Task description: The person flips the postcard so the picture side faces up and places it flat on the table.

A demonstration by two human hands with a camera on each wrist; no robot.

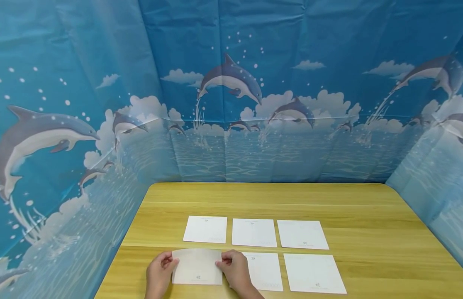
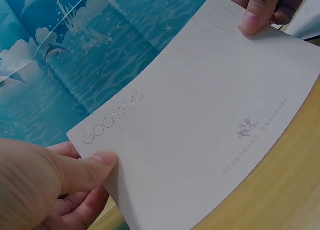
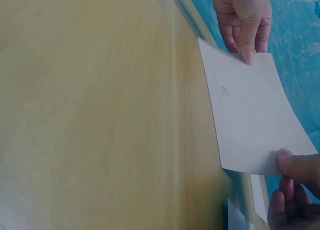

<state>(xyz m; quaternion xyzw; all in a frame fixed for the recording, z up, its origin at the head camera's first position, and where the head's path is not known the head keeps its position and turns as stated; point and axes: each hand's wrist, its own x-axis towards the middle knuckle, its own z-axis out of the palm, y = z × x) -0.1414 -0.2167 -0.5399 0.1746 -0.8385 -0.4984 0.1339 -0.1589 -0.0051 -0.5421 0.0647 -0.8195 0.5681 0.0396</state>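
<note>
A big blue sheet [image 1: 261,158] hangs behind and at the sides, with sea, clouds and jumping dolphins on it. Next comes the yellow wooden tabletop [image 1: 366,224].

Five white cards lie flat on the tabletop. Three make the back row: a left card [image 1: 205,230], a middle card [image 1: 253,233] and a right card [image 1: 303,236]. Two are in the front row: a near card [image 1: 266,270], partly hidden by a hand, and an end card [image 1: 315,272]. They sit near each other with gaps between.

One more card, the held card [image 1: 197,263], is up off the tabletop, left of the front row. It bends a little. The left hand [image 1: 159,272] pinches its left side, and the right hand [image 1: 235,268] pinches its right side, both with thumbs on top.

The held card has a thin box [image 2: 225,21] by the right thumb, six little circles [image 2: 113,119] in a row near the left thumb, and a tiny bird [image 2: 247,128] near one long edge.
</note>
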